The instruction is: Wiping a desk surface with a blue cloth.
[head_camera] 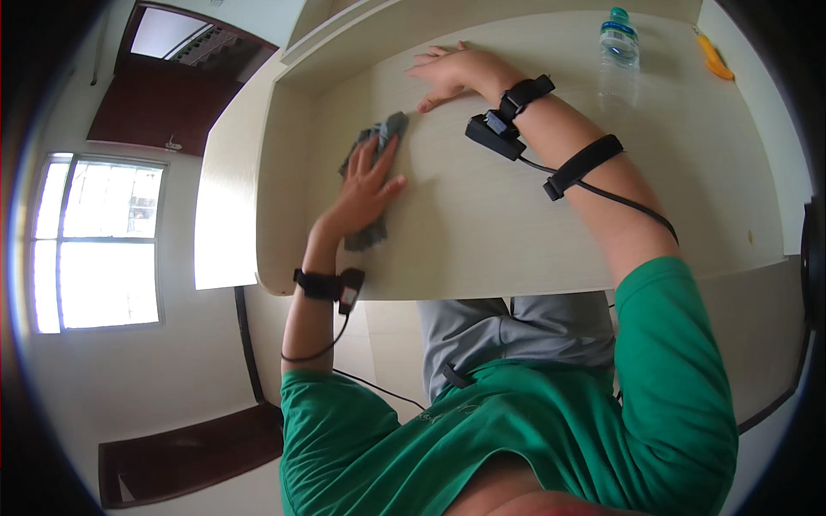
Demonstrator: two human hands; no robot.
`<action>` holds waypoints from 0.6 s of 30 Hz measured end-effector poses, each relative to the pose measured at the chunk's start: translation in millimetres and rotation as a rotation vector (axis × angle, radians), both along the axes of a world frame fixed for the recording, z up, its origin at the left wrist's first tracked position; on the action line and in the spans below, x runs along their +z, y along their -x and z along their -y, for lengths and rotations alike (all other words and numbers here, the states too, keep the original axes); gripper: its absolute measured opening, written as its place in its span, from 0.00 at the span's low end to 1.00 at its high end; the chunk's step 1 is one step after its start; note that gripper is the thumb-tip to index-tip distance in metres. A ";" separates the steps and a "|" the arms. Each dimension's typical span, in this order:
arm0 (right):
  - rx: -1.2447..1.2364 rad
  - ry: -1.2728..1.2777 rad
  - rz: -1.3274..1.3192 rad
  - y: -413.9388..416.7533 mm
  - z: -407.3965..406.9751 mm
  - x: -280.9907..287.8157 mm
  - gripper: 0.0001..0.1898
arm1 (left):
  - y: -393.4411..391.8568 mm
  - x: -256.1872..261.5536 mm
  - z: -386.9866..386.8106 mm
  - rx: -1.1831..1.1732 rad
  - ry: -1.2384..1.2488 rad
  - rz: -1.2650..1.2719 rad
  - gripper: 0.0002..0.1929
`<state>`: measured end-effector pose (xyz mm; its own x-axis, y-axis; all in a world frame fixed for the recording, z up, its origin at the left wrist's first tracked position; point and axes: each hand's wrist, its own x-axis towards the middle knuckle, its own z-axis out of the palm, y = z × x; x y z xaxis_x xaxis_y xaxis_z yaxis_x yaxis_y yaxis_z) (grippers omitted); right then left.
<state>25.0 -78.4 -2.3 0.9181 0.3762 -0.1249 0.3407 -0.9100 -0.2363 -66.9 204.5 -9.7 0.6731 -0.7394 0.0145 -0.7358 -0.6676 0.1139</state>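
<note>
On the left part of a pale desktop, my left hand lies over a crumpled dark grey cloth, holding it down with a flat palm. The cloth sticks out past my fingertips and below my palm; its middle is hidden. My right hand rests farther back on the same surface, fingers spread and nothing in it. A small gap separates its thumb from the cloth's upper end. Each forearm wears black straps with a small black device and a cable.
A clear plastic bottle with a green cap stands at the back right. Beside the right side panel lies a yellow-orange object, perhaps a cutter. Raised panels border the desk at left and back. A window is at far left.
</note>
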 end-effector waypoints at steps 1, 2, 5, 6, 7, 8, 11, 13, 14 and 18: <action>0.000 0.004 -0.011 0.4 -1.6 0.7 0.50 | -20.5 -6.4 -0.1 -0.009 0.005 -0.005 0.36; -0.004 -0.016 -0.022 1.1 -2.3 1.1 0.49 | -40.2 -10.9 0.2 0.025 0.021 0.042 0.35; -0.010 -0.020 0.063 -1.1 -0.2 -5.1 0.50 | -110.9 -25.3 -9.5 0.078 0.080 0.105 0.33; -0.009 -0.029 0.074 -3.4 1.7 -9.6 0.49 | -118.5 -23.7 -6.1 0.111 0.117 0.115 0.33; -0.011 -0.022 0.072 -4.5 2.8 -14.4 0.49 | -121.7 -23.2 -5.0 0.109 0.124 0.113 0.33; -0.011 -0.036 0.091 -4.9 3.4 -18.9 0.49 | -125.5 -20.7 -4.7 0.223 0.140 0.060 0.33; -0.001 -0.021 0.071 -3.7 0.2 -11.3 0.49 | -121.4 -14.2 -9.9 0.377 0.143 -0.009 0.34; 0.007 -0.001 0.039 -2.7 -6.4 -6.3 0.49 | -115.0 -10.8 -21.5 0.416 0.121 -0.017 0.35; 0.005 -0.004 0.040 -1.1 -9.0 -3.9 0.49 | -109.6 -10.0 -27.5 0.419 0.097 0.001 0.35; -0.007 -0.024 0.125 -5.0 1.9 -19.5 0.49 | -76.2 -14.6 -34.4 0.403 0.048 0.030 0.35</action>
